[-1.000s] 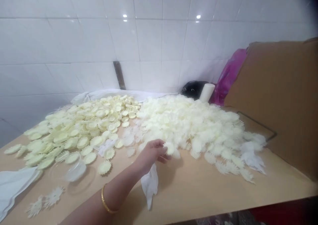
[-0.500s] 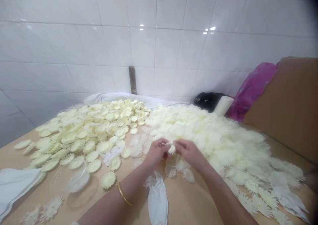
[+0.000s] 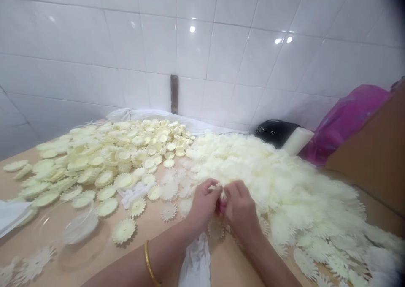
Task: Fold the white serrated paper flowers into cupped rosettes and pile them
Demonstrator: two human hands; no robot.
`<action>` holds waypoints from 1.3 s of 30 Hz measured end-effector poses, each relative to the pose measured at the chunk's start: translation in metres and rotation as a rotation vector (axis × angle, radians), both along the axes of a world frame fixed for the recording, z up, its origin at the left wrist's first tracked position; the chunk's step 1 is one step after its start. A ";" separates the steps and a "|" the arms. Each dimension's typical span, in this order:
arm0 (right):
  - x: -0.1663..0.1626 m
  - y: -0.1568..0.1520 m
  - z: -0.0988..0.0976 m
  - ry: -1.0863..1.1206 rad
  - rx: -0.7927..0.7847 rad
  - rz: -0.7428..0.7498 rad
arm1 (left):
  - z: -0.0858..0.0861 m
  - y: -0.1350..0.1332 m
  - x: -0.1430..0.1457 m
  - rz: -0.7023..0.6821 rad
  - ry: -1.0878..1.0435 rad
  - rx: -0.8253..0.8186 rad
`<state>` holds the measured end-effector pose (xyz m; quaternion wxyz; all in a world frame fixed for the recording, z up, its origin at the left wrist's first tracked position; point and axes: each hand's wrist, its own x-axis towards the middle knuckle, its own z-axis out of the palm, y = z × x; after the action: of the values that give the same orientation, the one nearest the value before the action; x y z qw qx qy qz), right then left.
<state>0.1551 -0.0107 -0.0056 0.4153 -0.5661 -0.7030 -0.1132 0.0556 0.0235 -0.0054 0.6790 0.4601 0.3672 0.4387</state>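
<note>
My left hand (image 3: 204,204) and my right hand (image 3: 240,209) meet just above the wooden table (image 3: 152,228), fingers pinched together on a small cream flower-shaped piece (image 3: 222,193) that is mostly hidden between them. A gold bangle (image 3: 148,263) circles my left wrist. Directly behind my hands lies a big heap of pale white petal pieces (image 3: 278,181). To the left spreads a pile of yellowish round toothed discs (image 3: 107,156). Loose single pieces lie around my hands.
A clear shallow dish (image 3: 79,226) sits front left. White cloth (image 3: 196,261) lies under my wrists, more white cloth (image 3: 9,215) at the left edge. A black object (image 3: 274,131), a white cylinder (image 3: 297,140), a pink bag (image 3: 344,118) and brown cardboard (image 3: 376,152) stand right, against the tiled wall.
A second ago only my left hand was out, picking a piece from the heap. My right hand came in and both now pinch the piece together, closer than half a second ago.
</note>
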 end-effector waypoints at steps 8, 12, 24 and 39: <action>0.006 -0.002 0.005 -0.218 0.354 -0.074 | 0.024 -0.005 -0.004 -0.059 -0.241 -0.099; -0.005 -0.003 0.002 -0.206 0.365 -0.018 | 0.032 -0.004 -0.006 -0.038 -0.332 -0.167; -0.001 -0.007 0.008 0.289 0.155 -0.007 | 0.039 -0.007 -0.007 0.003 -0.306 -0.114; 0.002 -0.015 0.021 0.676 -0.195 0.086 | 0.022 -0.015 -0.003 -0.047 0.042 0.188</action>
<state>0.1566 -0.0257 0.0150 0.5729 -0.5785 -0.5565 0.1657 0.0523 0.0082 0.0161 0.6353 0.5393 0.3275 0.4453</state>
